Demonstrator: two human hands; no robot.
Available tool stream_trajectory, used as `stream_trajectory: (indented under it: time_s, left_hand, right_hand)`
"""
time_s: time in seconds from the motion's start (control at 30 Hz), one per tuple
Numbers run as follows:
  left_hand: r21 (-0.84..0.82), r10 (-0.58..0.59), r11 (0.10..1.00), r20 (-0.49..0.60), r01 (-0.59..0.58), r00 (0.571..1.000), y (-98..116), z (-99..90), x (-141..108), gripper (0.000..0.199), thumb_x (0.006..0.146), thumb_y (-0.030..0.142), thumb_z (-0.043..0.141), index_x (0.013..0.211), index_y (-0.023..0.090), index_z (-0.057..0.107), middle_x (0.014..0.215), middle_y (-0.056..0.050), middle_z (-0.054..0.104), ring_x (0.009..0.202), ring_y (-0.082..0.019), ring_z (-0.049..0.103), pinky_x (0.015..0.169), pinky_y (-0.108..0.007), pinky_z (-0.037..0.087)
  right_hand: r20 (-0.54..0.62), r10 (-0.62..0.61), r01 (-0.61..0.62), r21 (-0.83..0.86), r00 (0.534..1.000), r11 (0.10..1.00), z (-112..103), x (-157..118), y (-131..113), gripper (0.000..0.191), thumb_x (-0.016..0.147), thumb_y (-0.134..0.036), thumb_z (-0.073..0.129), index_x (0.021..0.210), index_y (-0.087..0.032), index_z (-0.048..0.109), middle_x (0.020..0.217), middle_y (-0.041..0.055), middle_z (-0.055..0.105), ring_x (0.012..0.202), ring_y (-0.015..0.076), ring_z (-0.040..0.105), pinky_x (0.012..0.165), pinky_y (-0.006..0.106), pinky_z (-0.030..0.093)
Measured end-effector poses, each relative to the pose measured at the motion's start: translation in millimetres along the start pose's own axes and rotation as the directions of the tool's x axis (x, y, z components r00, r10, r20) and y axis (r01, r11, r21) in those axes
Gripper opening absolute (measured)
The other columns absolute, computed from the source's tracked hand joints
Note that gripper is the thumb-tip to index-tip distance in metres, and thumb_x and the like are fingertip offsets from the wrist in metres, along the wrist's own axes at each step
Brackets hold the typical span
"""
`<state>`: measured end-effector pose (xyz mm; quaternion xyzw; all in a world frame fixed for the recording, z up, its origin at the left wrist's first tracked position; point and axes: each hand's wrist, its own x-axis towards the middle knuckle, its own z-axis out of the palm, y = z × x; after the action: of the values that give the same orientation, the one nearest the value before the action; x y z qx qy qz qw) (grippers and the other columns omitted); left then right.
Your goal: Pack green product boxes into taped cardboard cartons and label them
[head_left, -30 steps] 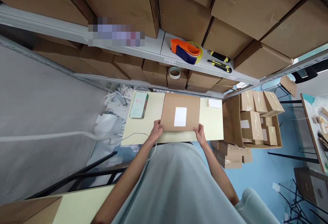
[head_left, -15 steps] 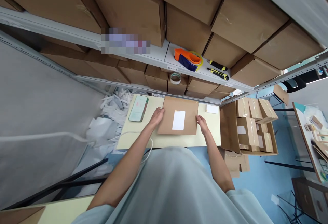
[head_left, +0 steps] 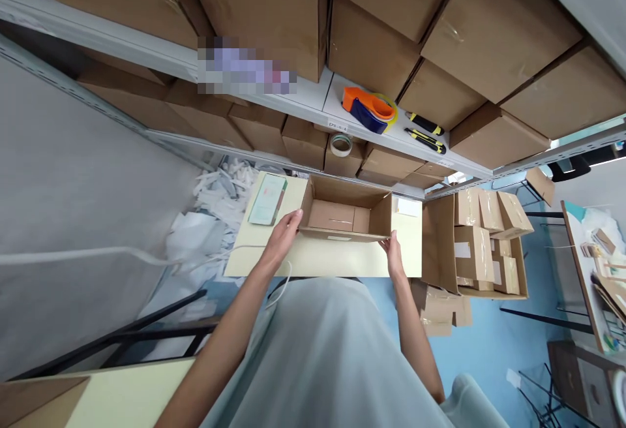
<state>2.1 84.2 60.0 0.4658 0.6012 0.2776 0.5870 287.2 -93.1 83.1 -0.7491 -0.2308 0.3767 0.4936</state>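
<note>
An empty, open-topped cardboard box (head_left: 337,235) is between my two hands over the pale yellow table (head_left: 313,261). Its opening faces up and toward me, so the inside walls and bottom seam show. My left hand (head_left: 284,237) grips the box at its near left corner, thumb up along the side. At the near right corner my right hand (head_left: 392,253) holds it, fingertips partly hidden under the edge. Part of the white label shows on the near wall. A pale green flat box (head_left: 267,199) lies left of my left hand, and a small white stack (head_left: 407,207) lies beyond my right hand.
Above the table, a shelf carries cartons, an orange tape dispenser (head_left: 369,110) and two utility knives (head_left: 425,132). A tape roll (head_left: 341,145) hangs below. A large carton (head_left: 437,242) of parcels stands right. Shredded paper (head_left: 220,196) and a white cable (head_left: 122,255) are left.
The cardboard box has been turned from its labelled closed face to its open side. Both hands still hold it, now at the near corners.
</note>
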Motion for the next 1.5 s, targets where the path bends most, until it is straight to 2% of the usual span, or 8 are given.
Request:
stream_trajectory:
  time_s: [0.13,0.27,0.63,0.8,0.93,1.07,1.2,1.5]
  left_hand:
    - [0.001,-0.124,0.992,0.027,0.124,0.992,-13.7,1.2,-6.2,0.068,0.091,0.071,0.067,0.131,0.016,0.073,0.130,-0.017,0.078,0.127,-0.033,0.072,0.113,-0.048,0.057]
    - [0.039,-0.010,0.999,-0.018,0.011,1.000,-12.0,0.3,-9.0,0.060,0.086,0.051,0.079,0.135,0.017,0.070,0.129,-0.016,0.078,0.122,-0.031,0.075,0.112,-0.048,0.059]
    - [-0.076,-0.103,0.992,-0.104,0.096,0.989,-21.5,-20.9,11.5,0.042,0.090,0.041,0.067,0.122,0.015,0.076,0.127,-0.015,0.082,0.130,-0.032,0.073,0.119,-0.050,0.054]
    - [-0.150,-0.159,0.979,-0.139,0.138,0.977,-23.7,-24.0,7.0,0.052,0.083,0.042,0.076,0.124,0.012,0.073,0.117,-0.016,0.082,0.121,-0.031,0.076,0.116,-0.047,0.055]
    - [-0.210,-0.078,0.976,-0.116,0.052,0.990,-18.5,-28.8,2.3,0.060,0.080,0.044,0.084,0.130,0.016,0.068,0.133,-0.018,0.077,0.132,-0.030,0.072,0.120,-0.047,0.052]
    - [-0.086,0.043,0.994,-0.234,-0.064,0.971,-15.9,-43.3,9.5,0.055,0.087,0.044,0.078,0.134,0.018,0.066,0.144,-0.019,0.071,0.140,-0.031,0.066,0.123,-0.050,0.049]
    - [0.154,0.148,0.983,-0.307,-0.104,0.940,-18.4,-58.9,22.5,0.065,0.085,0.041,0.078,0.141,0.013,0.062,0.147,-0.023,0.065,0.146,-0.037,0.059,0.127,-0.053,0.044]
    - [0.272,0.156,0.959,-0.264,-0.082,0.952,-27.3,-71.9,36.4,0.064,0.088,0.036,0.075,0.145,0.011,0.058,0.144,-0.025,0.065,0.144,-0.042,0.059,0.126,-0.057,0.045]
  right_hand:
    - [0.009,0.000,0.002,-0.149,1.000,0.989,-0.4,2.2,-1.4,0.072,0.095,-0.084,0.060,0.117,-0.018,0.079,0.107,0.0124,0.078,0.111,0.0317,0.073,0.098,0.046,0.064]
    - [-0.030,-0.061,0.051,-0.257,0.998,0.965,-4.3,7.4,-10.2,0.061,0.086,-0.074,0.075,0.108,-0.018,0.078,0.096,0.0090,0.077,0.091,0.0267,0.070,0.084,0.038,0.060]
    - [-0.089,-0.076,0.046,-0.304,0.993,0.952,-27.7,20.0,-10.3,0.064,0.088,-0.087,0.059,0.070,-0.027,0.050,0.061,-0.0042,0.045,0.068,0.0177,0.044,0.060,0.029,0.038]
    - [-0.102,-0.062,0.026,-0.324,0.993,0.946,-29.9,16.6,-12.1,0.067,0.083,-0.090,0.062,0.076,-0.024,0.059,0.068,0.0006,0.060,0.073,0.0207,0.055,0.066,0.032,0.047]
    - [-0.190,-0.121,0.043,-0.369,0.974,0.928,-19.5,9.4,-31.5,0.077,0.080,-0.083,0.072,0.118,-0.015,0.072,0.119,0.0196,0.077,0.108,0.0329,0.072,0.094,0.045,0.059]
    - [-0.178,-0.355,0.215,-0.529,0.918,0.821,11.8,1.6,-69.4,0.079,0.093,-0.073,0.068,0.147,-0.015,0.062,0.152,0.0244,0.065,0.141,0.0363,0.062,0.120,0.056,0.049]
    - [0.074,-0.523,0.449,-0.621,0.849,0.642,68.9,-1.3,-106.9,0.064,0.104,-0.063,0.063,0.150,-0.018,0.061,0.152,0.0207,0.065,0.146,0.0336,0.059,0.124,0.056,0.047]
    - [0.466,-0.498,0.665,-0.648,0.731,0.370,201.0,17.4,-135.9,0.055,0.111,-0.052,0.057,0.156,-0.021,0.058,0.160,0.0201,0.057,0.151,0.0348,0.054,0.123,0.056,0.049]
